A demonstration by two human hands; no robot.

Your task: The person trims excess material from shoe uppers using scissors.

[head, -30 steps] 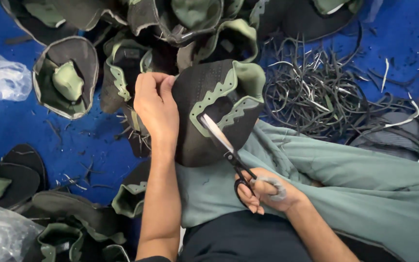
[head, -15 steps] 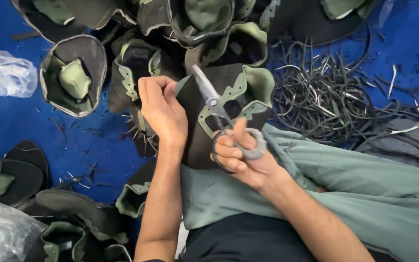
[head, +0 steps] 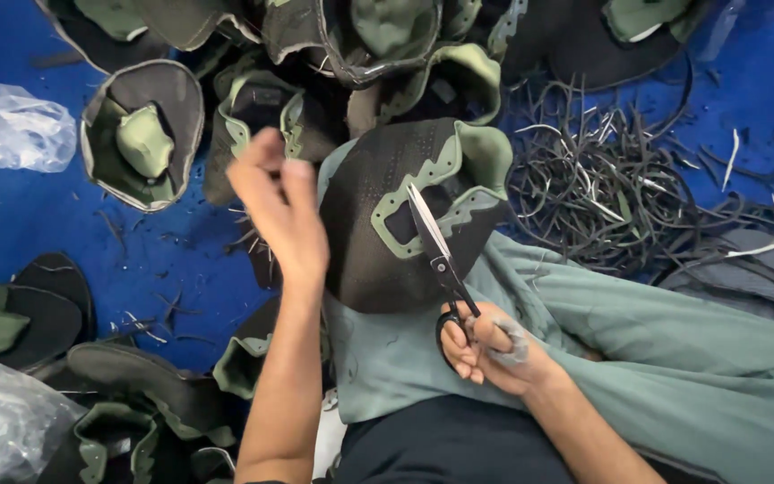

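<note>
Lifted left hand [head: 281,211] hovers loose (empty); right hand [head: 493,351] grips one scissors [head: 436,255] over one shoe upper [head: 405,215].

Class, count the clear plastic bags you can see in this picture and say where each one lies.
2. One clear plastic bag lies at the left edge on the blue floor; a second plastic bag fills the lower left corner. More may be hidden beyond the frame.

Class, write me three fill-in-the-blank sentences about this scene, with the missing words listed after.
1. The right hand holds a pair of ____.
2. The black shoe upper lies on the person's ____.
3. The floor covering is ____ in colour.
Missing words: scissors; lap; blue
</note>
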